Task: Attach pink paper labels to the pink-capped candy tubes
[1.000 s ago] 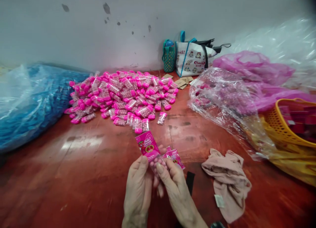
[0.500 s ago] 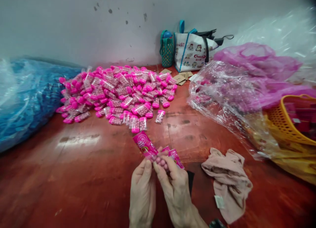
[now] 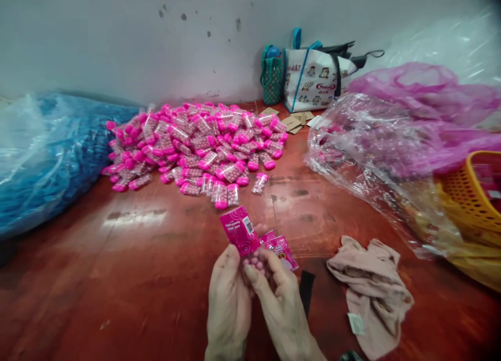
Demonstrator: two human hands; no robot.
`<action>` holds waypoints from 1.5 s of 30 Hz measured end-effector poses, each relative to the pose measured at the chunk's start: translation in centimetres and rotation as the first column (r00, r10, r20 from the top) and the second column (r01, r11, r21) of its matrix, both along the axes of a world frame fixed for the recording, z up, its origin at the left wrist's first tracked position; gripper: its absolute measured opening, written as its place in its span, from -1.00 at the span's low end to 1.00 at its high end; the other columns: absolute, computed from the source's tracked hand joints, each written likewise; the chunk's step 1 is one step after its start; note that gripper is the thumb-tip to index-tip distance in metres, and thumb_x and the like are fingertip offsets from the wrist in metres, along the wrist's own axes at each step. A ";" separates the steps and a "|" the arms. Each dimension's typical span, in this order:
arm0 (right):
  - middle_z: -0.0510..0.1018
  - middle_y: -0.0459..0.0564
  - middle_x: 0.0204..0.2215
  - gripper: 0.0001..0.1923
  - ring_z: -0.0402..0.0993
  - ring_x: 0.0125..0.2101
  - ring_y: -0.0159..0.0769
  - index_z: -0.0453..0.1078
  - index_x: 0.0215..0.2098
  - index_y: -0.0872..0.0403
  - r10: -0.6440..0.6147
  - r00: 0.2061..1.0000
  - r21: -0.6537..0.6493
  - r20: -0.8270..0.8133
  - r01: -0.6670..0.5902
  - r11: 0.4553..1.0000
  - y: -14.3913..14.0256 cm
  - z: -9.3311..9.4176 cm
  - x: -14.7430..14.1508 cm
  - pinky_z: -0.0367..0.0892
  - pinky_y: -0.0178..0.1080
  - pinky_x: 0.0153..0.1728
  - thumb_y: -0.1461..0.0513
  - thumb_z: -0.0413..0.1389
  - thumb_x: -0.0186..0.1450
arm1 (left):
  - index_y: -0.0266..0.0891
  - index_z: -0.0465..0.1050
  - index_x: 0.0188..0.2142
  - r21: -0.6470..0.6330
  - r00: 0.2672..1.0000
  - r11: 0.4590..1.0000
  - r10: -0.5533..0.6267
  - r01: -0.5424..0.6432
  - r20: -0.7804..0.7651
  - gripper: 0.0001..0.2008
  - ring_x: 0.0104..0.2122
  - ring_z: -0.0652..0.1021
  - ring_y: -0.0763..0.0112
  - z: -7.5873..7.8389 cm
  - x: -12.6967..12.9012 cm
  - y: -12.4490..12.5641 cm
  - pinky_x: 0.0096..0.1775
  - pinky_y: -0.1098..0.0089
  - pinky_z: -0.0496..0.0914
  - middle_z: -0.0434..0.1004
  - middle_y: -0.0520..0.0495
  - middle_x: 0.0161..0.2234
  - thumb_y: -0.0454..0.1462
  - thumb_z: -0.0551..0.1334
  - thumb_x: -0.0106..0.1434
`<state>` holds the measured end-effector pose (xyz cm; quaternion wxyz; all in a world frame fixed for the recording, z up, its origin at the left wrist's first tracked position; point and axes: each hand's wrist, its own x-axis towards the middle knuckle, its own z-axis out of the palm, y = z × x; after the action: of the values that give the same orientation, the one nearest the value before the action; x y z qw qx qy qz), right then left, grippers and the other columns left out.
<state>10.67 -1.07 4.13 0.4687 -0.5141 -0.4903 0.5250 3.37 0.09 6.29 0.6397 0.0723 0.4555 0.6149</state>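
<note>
The left hand point(image 3: 229, 303) and right hand point(image 3: 282, 311) are pinching a clear candy tube point(image 3: 256, 261) together, low over the red floor point(image 3: 136, 277), a pink label point(image 3: 239, 231) sticking up from it. A beige cloth point(image 3: 371, 290) is lying near. Farther off, a pile of pink-capped tubes point(image 3: 195, 144) is spreading toward the wall.

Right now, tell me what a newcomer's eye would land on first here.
First, the big heap of pink-capped candy tubes spread over the red floor near the grey wall. Next, both hands at the bottom centre: the left hand and right hand together hold a candy tube half inside a pink label sleeve. A bulky blue plastic bag fills the left side.
</note>
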 end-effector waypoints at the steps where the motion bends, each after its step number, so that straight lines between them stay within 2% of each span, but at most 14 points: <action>1: 0.52 -0.03 -0.39 -0.79 0.46 -0.40 -0.34 0.37 -0.19 0.10 0.027 0.997 -0.079 -0.067 -0.032 0.996 0.0 0.1 -0.1 0.38 -0.37 -0.41 0.18 0.02 0.27 | -0.28 0.49 -0.17 0.000 1.000 1.000 0.003 -0.003 -0.005 -0.73 -0.24 0.53 0.27 -0.1 -0.1 0.0 -0.22 0.34 0.42 0.55 -0.19 -0.21 -0.19 0.16 0.19; 4: 0.48 -0.07 -0.45 -0.82 0.41 -0.45 -0.37 0.39 -0.31 0.11 0.058 0.995 -0.135 -0.078 -0.068 0.988 -0.1 0.3 -0.1 0.32 -0.39 -0.46 0.17 0.03 0.26 | -0.29 0.49 -0.18 0.051 0.999 0.998 0.022 -0.019 -0.047 -0.71 -0.27 0.53 0.26 -0.3 -0.4 0.0 -0.27 0.35 0.44 0.54 -0.21 -0.20 -0.19 0.21 0.15; 8: 0.46 -0.08 -0.48 -0.87 0.37 -0.46 -0.37 0.37 -0.34 0.10 0.044 0.993 -0.038 0.105 -0.040 0.998 -0.4 0.2 0.2 0.26 -0.37 -0.44 0.21 0.02 0.26 | -0.32 0.46 -0.12 0.026 0.996 1.000 0.000 0.002 -0.095 -0.70 -0.28 0.53 0.26 -0.4 0.0 -0.1 -0.29 0.34 0.43 0.54 -0.23 -0.20 -0.31 0.23 0.13; 16: 0.42 -0.09 -0.47 -0.91 0.35 -0.48 -0.39 0.31 -0.30 0.07 -0.017 0.981 0.154 0.191 -0.013 0.988 -0.6 0.1 0.5 0.25 -0.39 -0.43 0.28 -0.02 0.28 | -0.32 0.50 -0.19 0.012 0.997 0.998 -0.056 0.055 0.052 -0.73 -0.33 0.53 0.30 -1.2 0.6 -0.6 -0.28 0.35 0.42 0.54 -0.24 -0.21 -0.21 0.14 0.20; 20: 0.37 -0.09 -0.50 -0.93 0.33 -0.51 -0.39 0.29 -0.35 0.08 0.052 0.969 0.177 0.241 -0.096 0.979 -0.3 0.4 0.3 0.23 -0.36 -0.47 0.29 -0.02 0.27 | -0.29 0.52 -0.27 0.050 0.997 0.998 -0.041 0.038 0.065 -0.74 -0.51 0.49 0.45 -0.8 -0.4 -0.4 -0.36 0.37 0.43 0.54 -0.20 -0.21 -0.16 0.18 0.17; 24: 0.41 -0.07 -0.44 -0.91 0.37 -0.44 -0.38 0.30 -0.30 0.08 0.127 0.969 0.147 0.212 -0.160 0.976 -0.1 0.8 0.1 0.25 -0.35 -0.41 0.29 -0.04 0.28 | -0.28 0.52 -0.36 0.035 0.999 0.998 -0.046 0.046 -0.003 -0.87 -0.61 0.43 0.56 -0.4 -1.0 0.2 -0.48 0.45 0.39 0.54 -0.15 -0.22 -0.28 0.26 0.08; 26: 0.43 -0.06 -0.40 -0.88 0.38 -0.41 -0.37 0.31 -0.26 0.07 0.140 0.971 0.134 0.192 -0.167 0.977 -0.1 0.8 0.2 0.27 -0.35 -0.38 0.29 -0.04 0.29 | -0.29 0.52 -0.39 0.047 0.997 0.997 -0.052 0.054 -0.052 -0.88 -0.51 0.50 0.45 -0.3 -1.1 0.6 -0.47 0.46 0.39 0.54 -0.15 -0.24 -0.29 0.24 0.09; 28: 0.45 -0.05 -0.39 -0.87 0.39 -0.39 -0.36 0.32 -0.25 0.08 0.147 0.975 0.137 0.169 -0.171 0.976 -0.1 0.8 0.3 0.28 -0.35 -0.37 0.29 -0.04 0.29 | -0.31 0.52 -0.42 0.095 0.990 0.990 -0.098 0.108 -0.104 -0.89 -0.26 0.52 0.24 -0.2 -1.1 0.9 -0.32 0.40 0.41 0.56 -0.18 -0.30 -0.31 0.23 0.09; 30: 0.47 -0.04 -0.37 -0.85 0.42 -0.37 -0.35 0.33 -0.21 0.08 0.139 0.978 0.137 0.156 -0.161 0.977 -0.2 0.7 0.6 0.29 -0.35 -0.34 0.29 -0.03 0.29 | -0.31 0.52 -0.46 0.138 0.973 0.969 -0.186 0.204 -0.134 -0.90 -0.02 0.39 0.10 -0.1 -1.1 1.0 -0.12 0.30 0.34 0.57 -0.21 -0.38 -0.32 0.23 0.07; 33: 0.50 -0.05 -0.37 -0.79 0.44 -0.38 -0.36 0.33 -0.12 0.08 0.124 0.981 0.135 0.152 -0.145 0.980 -0.5 0.7 0.9 0.30 -0.37 -0.35 0.29 -0.01 0.28 | -0.29 0.51 -0.49 0.168 0.947 0.934 -0.301 0.316 -0.110 -0.90 0.09 0.26 0.00 0.0 -1.1 0.8 -0.01 0.16 0.24 0.57 -0.24 -0.44 -0.29 0.25 0.05; 35: 0.50 -0.07 -0.41 -0.79 0.44 -0.43 -0.38 0.34 -0.13 0.07 0.130 0.983 0.144 0.131 -0.149 0.978 -0.7 0.7 1.0 0.31 -0.39 -0.40 0.29 0.00 0.27 | -0.28 0.50 -0.51 0.194 0.955 0.935 -0.284 0.296 -0.088 -0.88 0.09 0.26 -0.04 -0.1 -1.1 0.4 -0.01 0.11 0.23 0.56 -0.24 -0.47 -0.25 0.27 0.03; 37: 0.50 -0.09 -0.45 -0.84 0.43 -0.48 -0.40 0.37 -0.19 0.08 0.122 0.987 0.141 0.105 -0.136 0.981 -0.6 0.7 0.9 0.31 -0.40 -0.44 0.27 0.02 0.27 | -0.30 0.51 -0.48 0.183 0.964 0.947 -0.254 0.265 -0.085 -0.85 0.03 0.33 -0.04 -0.4 -1.3 0.0 -0.06 0.16 0.29 0.56 -0.26 -0.44 -0.23 0.30 -0.01; 41: 0.50 -0.08 -0.45 -0.88 0.42 -0.50 -0.39 0.38 -0.26 0.08 0.039 0.992 0.155 0.121 -0.058 0.986 0.1 0.7 0.7 0.32 -0.39 -0.46 0.24 0.04 0.26 | -0.30 0.53 -0.42 0.074 0.986 0.983 -0.163 0.166 -0.046 -0.82 -0.35 0.54 0.23 -1.1 -1.5 -0.4 -0.30 0.35 0.41 0.57 -0.19 -0.40 -0.23 0.34 -0.02; 45: 0.48 -0.01 -0.39 -0.84 0.42 -0.37 -0.29 0.40 -0.21 0.06 -0.066 0.967 0.286 0.245 -0.007 0.958 0.8 0.8 1.5 0.34 -0.28 -0.35 0.27 0.01 0.28 | -0.30 0.53 -0.41 0.043 0.991 0.997 -0.053 0.059 -0.125 -0.84 -0.39 0.53 0.30 -1.3 -1.3 0.0 -0.31 0.35 0.42 0.57 -0.19 -0.36 -0.24 0.30 0.04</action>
<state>12.17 -0.28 4.91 0.4792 -0.5113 -0.6086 0.3724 2.09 0.08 5.04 0.6253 0.1380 0.4776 0.6016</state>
